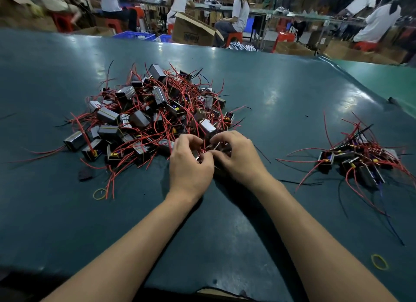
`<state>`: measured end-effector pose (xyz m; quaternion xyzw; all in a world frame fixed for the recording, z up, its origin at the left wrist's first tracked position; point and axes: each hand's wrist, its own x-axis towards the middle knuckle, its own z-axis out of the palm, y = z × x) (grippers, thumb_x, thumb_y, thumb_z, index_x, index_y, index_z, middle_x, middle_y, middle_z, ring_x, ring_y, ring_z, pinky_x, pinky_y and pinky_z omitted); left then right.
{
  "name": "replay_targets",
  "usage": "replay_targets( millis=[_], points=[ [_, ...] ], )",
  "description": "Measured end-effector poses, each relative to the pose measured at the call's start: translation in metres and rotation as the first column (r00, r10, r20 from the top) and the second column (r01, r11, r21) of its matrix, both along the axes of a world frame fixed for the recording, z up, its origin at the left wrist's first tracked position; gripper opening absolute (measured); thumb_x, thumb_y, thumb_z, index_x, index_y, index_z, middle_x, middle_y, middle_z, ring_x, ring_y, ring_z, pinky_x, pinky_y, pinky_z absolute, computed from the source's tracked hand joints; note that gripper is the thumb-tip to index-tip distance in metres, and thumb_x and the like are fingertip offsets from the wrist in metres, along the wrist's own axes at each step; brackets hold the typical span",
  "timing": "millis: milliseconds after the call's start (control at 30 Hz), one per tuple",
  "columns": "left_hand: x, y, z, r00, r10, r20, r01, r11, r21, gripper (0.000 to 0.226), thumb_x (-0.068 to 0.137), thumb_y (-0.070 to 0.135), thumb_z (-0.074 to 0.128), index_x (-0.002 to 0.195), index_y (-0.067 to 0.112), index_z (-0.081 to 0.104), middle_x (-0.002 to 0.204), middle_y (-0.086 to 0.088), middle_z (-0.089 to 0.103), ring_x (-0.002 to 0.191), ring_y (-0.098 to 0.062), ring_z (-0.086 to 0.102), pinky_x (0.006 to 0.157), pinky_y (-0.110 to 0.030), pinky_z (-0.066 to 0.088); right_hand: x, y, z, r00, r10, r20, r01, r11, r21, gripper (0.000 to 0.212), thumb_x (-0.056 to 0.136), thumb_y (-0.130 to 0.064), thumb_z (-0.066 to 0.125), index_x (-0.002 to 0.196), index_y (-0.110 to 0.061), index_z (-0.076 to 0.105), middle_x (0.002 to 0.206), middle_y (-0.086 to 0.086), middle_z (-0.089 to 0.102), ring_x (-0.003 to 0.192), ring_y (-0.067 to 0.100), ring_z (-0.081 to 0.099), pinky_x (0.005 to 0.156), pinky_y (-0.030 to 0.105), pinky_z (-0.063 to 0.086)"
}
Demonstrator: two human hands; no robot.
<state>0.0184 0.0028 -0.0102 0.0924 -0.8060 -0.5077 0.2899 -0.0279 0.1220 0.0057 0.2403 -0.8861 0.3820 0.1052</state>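
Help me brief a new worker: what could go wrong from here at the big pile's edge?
1. The left hand and right hand pinch a small silver wired part right against the big heap of silver-and-black blocks with red wires; lifting it may snag loose wires and drag neighbours along.
2. The yellow rubber band by the right forearm could be swept off the dark green table.

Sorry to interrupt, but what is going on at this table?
A person is working at the near edge of a large pile of small wired blocks on the green table. The left hand and right hand both pinch one piece from it, mostly hidden in their grip. A smaller pile lies apart to the right.
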Motion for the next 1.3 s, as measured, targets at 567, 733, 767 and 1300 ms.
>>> replay_targets(
  millis=[567, 733, 767, 1300],
  points=[
    [0.013, 0.005, -0.001, 0.995, -0.064, -0.071, 0.059, 0.995, -0.076, 0.047, 0.076, -0.010, 0.057, 0.116, 0.016, 0.055, 0.110, 0.000, 0.056, 0.099, -0.008, 0.056, 0.092, -0.022, 0.045, 0.005, 0.018, 0.001, 0.997, -0.080, -0.012, 0.081, 0.974, 0.212, 0.024, 0.090, -0.025, 0.067, 0.113, -0.020, 0.071, 0.107, 0.001, 0.052, 0.096, 0.026, 0.058, 0.083, 0.036, 0.048],
    [0.017, 0.004, 0.001, 0.985, 0.079, -0.155, -0.080, 0.997, -0.005, 0.051, 0.073, -0.021, 0.044, 0.104, 0.017, 0.059, 0.111, 0.002, 0.050, 0.088, -0.001, 0.059, 0.080, -0.003, 0.042, 0.009, 0.028, 0.002, 0.997, -0.065, 0.043, 0.056, 0.978, 0.200, 0.012, 0.090, -0.022, 0.067, 0.102, -0.022, 0.067, 0.109, -0.002, 0.061, 0.099, 0.022, 0.059, 0.087, 0.036, 0.048],
    [0.017, 0.003, 0.001, 0.979, 0.104, -0.176, -0.102, 0.995, 0.020, 0.050, 0.075, -0.022, 0.044, 0.103, 0.016, 0.059, 0.113, 0.001, 0.049, 0.088, -0.005, 0.062, 0.080, -0.005, 0.045, 0.009, 0.029, 0.003, 0.995, -0.092, 0.024, 0.088, 0.987, 0.132, 0.010, 0.090, -0.020, 0.067, 0.100, -0.022, 0.066, 0.102, -0.003, 0.065, 0.094, 0.021, 0.060, 0.084, 0.035, 0.048],
    [0.019, -0.016, 0.000, 0.983, 0.078, 0.164, -0.056, 0.989, -0.135, 0.034, 0.069, 0.008, 0.061, 0.097, 0.025, 0.052, 0.098, 0.007, 0.056, 0.097, -0.022, 0.056, 0.088, -0.034, 0.043, 0.043, -0.001, 0.000, 0.998, 0.065, -0.003, -0.059, 0.918, 0.392, 0.044, 0.083, -0.048, 0.061, 0.121, -0.030, 0.052, 0.106, -0.006, 0.055, 0.099, 0.017, 0.055, 0.080, 0.036, 0.050]
  ],
)
